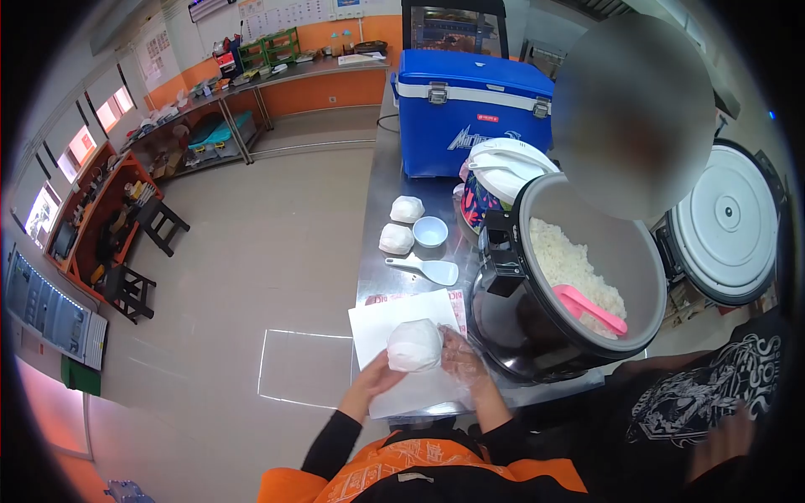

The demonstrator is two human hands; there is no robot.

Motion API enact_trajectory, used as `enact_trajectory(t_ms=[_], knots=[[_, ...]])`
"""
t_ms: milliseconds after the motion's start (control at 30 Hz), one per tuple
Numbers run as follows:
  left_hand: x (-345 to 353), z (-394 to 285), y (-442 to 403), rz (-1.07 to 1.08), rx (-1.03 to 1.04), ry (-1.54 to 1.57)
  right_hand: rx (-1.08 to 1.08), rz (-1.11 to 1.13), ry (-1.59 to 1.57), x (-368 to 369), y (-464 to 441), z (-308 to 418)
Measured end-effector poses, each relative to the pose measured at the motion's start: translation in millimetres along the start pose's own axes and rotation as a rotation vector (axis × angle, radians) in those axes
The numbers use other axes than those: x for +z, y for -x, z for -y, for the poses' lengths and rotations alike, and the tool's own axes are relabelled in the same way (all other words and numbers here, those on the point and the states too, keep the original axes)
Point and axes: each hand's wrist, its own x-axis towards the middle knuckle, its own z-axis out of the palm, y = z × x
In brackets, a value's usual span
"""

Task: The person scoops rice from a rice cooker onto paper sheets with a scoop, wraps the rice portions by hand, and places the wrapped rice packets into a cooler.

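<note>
A round white paper-wrapped bundle is held between my two hands, above white paper sheets on the steel table. My left hand cups its lower left side. My right hand, in a clear plastic glove, closes on its right side. Beyond the sheets lie a white rice paddle, a small pale bowl and two similar wrapped bundles, a nearer one and a farther one. The bundle's contents are hidden by the paper.
On my right, a large open rice cooker holds white rice and a pink paddle. Behind it stand a flowered jar and a blue cooler box. A person in a black shirt stands at right, near a white round lid.
</note>
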Motion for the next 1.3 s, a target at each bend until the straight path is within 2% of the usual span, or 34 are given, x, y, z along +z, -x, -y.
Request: enact_trajectory(t_ms=[67, 133, 267, 333, 367, 433, 533, 633, 733, 800, 833, 933, 1033, 1100, 1200, 1300], knots=[[8.9, 20.8, -3.7, -0.016, 0.118, 0.14, -0.043, 0.188, 0.008, 47.6, 11.6, -6.6], [4.9, 22.9, -3.3, -0.08, 0.135, 0.102, -0.088, 0.371, 0.019, 68.3, 17.4, -8.6], [10.1, 14.2, 4.8, -0.124, 0.124, -0.004, -0.186, 0.35, 0.184, -12.5, -16.8, -14.1], [8.5, 9.3, 9.0, -0.1, 0.124, -0.047, -0.23, 0.339, 0.267, -24.2, -25.6, -14.4], [4.2, 6.8, 10.8, -0.074, 0.126, -0.058, -0.199, 0.249, 0.305, -31.9, -24.9, -16.2], [2.9, 1.6, 14.4, -0.081, 0.121, -0.099, -0.141, 0.069, 0.38, 4.0, -8.5, -16.2], [4.3, -6.6, 19.3, -0.164, 0.103, -0.202, 0.049, 0.056, 0.261, 10.9, -8.0, -5.9], [-5.7, -6.5, 25.4, -0.208, 0.081, -0.295, -0.15, -0.051, 0.515, 29.4, 0.5, -25.5], [-4.5, -0.3, 26.1, -0.276, 0.071, -0.224, -0.381, -0.123, 0.915, -4.6, -14.9, -49.5], [7.8, 3.7, 25.1, -0.36, 0.058, -0.075, -0.376, -0.171, 0.895, -7.4, -15.8, -57.7], [6.1, 8.5, 24.1, -0.396, 0.052, -0.034, -0.265, -0.21, 0.746, 23.1, -4.6, -57.1], [-3.7, 17.9, 21.9, -0.46, -0.004, 0.061, -0.404, -0.176, 0.79, 61.6, 9.0, -53.8], [-6.1, 20.8, 23.1, -0.436, -0.126, 0.099, -0.425, -0.143, 0.725, 65.6, 8.7, -55.2], [-1.8, 17.3, 22.0, -0.4, -0.206, 0.109, -0.516, -0.174, 0.949, 58.7, 4.7, -58.2], [12.4, 15.7, 18.0, -0.504, -0.165, 0.003, -0.623, -0.156, 1.125, 36.3, -8.6, -60.6], [7.8, 27.7, 14.7, -0.617, 0.052, -0.343, -0.645, -0.141, 1.148, 24.7, -12.6, -61.7]])
